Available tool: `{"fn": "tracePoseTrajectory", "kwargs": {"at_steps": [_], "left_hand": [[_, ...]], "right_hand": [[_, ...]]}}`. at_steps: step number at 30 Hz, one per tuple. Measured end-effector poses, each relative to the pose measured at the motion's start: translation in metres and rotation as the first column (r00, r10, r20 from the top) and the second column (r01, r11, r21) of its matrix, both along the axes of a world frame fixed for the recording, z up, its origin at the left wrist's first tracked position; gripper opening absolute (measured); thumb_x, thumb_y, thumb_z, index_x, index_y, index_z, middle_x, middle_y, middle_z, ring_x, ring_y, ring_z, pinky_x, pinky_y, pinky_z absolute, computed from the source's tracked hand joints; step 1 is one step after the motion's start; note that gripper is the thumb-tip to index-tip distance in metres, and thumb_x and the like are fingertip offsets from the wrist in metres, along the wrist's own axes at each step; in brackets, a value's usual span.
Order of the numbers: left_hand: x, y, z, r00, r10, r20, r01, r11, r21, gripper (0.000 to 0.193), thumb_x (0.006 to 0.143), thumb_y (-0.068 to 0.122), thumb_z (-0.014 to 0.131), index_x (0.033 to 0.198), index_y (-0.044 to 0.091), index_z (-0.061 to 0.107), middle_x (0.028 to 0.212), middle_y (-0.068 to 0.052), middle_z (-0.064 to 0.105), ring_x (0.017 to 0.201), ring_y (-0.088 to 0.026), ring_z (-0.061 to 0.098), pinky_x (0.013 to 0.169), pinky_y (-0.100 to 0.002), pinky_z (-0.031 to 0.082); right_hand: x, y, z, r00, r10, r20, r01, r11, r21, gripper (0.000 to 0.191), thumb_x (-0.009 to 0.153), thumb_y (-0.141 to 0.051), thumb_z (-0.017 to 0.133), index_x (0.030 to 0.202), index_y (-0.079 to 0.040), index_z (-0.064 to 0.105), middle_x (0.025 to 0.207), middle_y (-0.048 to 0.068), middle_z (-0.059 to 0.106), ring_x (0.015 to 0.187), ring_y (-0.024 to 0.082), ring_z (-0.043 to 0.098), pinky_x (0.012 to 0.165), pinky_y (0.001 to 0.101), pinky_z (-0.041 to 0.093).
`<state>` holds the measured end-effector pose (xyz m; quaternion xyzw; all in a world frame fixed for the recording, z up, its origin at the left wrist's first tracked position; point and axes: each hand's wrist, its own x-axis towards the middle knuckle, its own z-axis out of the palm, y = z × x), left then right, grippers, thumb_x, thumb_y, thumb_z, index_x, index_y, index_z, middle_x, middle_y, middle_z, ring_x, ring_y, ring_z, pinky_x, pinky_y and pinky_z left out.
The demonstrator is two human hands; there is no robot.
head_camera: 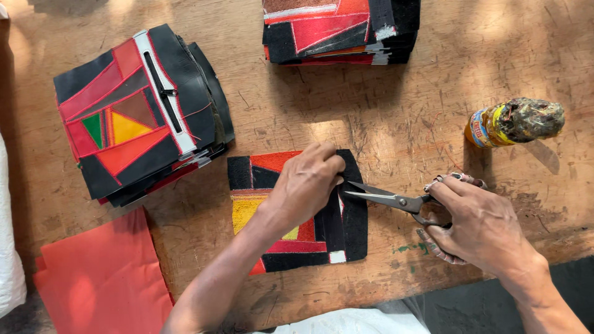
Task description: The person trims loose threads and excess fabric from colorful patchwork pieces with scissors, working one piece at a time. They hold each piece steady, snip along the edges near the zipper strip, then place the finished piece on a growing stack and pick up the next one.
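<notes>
Orange-red fabric [102,278] lies loose at the lower left of the frame, half off the table edge, with something white at the far left border. Above it, at upper left, sits a thick stack of patchwork panels [139,111], black, red, yellow and green, the top one carrying a white-edged zipper.

At centre the left hand [303,188] presses down on a single patchwork panel [297,213], fingertips pinching its right edge; the hand is closed on the cloth there. The panel looks light, limp and layered, likely to slide or buckle under a blade unless it is pinned flat close to the cut, which is where the hand sits.

A second stack [340,31] rests at top centre. Right of the panel, the right hand [479,226] grips a pair of steel scissors [396,199] through wrapped handles, blades parted slightly, tips just meeting the panel's edge. They look stiff and fairly weighty.

At upper right stands a small bottle [513,122] with a grimy, crusted top. The wooden table [402,111] is scarred, stained and sunlit; a dark floor shows at lower right.
</notes>
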<state>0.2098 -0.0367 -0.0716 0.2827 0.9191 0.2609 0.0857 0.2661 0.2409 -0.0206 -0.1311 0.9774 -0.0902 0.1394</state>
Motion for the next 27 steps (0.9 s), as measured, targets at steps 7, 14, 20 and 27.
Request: {"fn": "tracePoseTrajectory", "kwargs": {"at_steps": [7,14,20,27], "left_hand": [[-0.004,-0.006,0.001,0.997,0.042,0.061,-0.045,0.997,0.055,0.011,0.101,0.008,0.056,0.092,0.002,0.057,0.091,-0.012,0.056,0.086,-0.023,0.056,0.078,-0.040,0.052],[-0.011,-0.020,0.009,0.962,0.060,0.265,-0.153,0.925,0.347,0.017,0.103,0.014,0.057,0.093,0.003,0.051,0.090,-0.013,0.056,0.086,-0.026,0.058,0.079,-0.044,0.048],[-0.008,-0.017,0.007,0.978,0.070,0.195,-0.137,0.926,0.352,0.015,0.103,0.012,0.058,0.093,0.003,0.051,0.089,-0.013,0.055,0.085,-0.028,0.057,0.079,-0.045,0.047],[-0.002,-0.022,0.013,0.941,0.198,0.275,-0.273,0.924,0.269,0.013,0.106,0.011,0.053,0.097,0.002,0.052,0.083,-0.013,0.055,0.073,-0.023,0.056,0.068,-0.042,0.049]], "right_hand": [[-0.005,-0.001,-0.002,0.999,0.017,-0.045,-0.019,0.999,-0.026,0.057,0.063,-0.029,0.085,0.112,-0.006,0.067,0.093,0.008,0.066,0.087,0.028,0.068,0.076,0.0417,0.059],[-0.023,-0.012,-0.009,0.995,0.066,-0.069,-0.071,0.995,-0.073,0.047,0.064,-0.022,0.085,0.102,-0.002,0.067,0.089,0.007,0.066,0.079,0.025,0.068,0.071,0.0393,0.060],[-0.032,-0.018,-0.018,0.991,0.111,-0.079,-0.116,0.991,-0.072,0.037,0.067,-0.019,0.084,0.096,-0.003,0.067,0.081,0.006,0.066,0.069,0.022,0.067,0.062,0.0369,0.059],[-0.031,-0.003,-0.025,0.993,0.113,-0.039,-0.115,0.992,-0.054,0.033,0.074,-0.022,0.082,0.096,-0.004,0.066,0.079,0.006,0.065,0.066,0.021,0.067,0.060,0.0366,0.058]]}}
